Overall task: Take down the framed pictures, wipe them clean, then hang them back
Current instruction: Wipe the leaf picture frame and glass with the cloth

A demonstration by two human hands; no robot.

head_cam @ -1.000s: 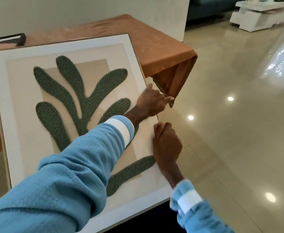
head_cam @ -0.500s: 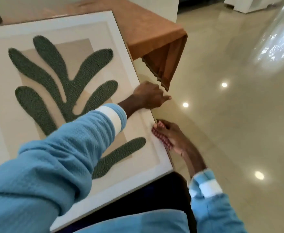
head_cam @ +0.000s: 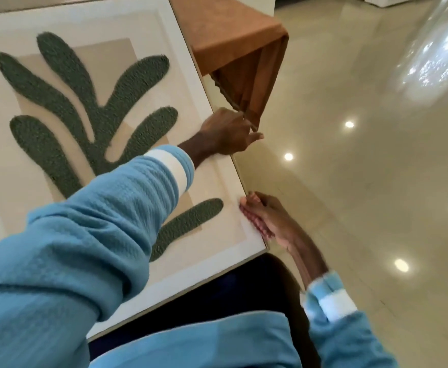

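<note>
Gripping the framed picture (head_cam: 90, 107) by its right rim, left hand (head_cam: 228, 134), fingers curled | right hand (head_cam: 273, 224) holds checked cloth (head_cam: 253, 221), mostly hidden under it, against lower-right rim | picture's left side cut off; brown-draped surface (head_cam: 231, 27) just beside.

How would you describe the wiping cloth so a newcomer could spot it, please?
Find the big framed picture with the green leaf shape. Near its lower right corner rests the right hand. The cloth under it is the only red-checked thing.
</note>
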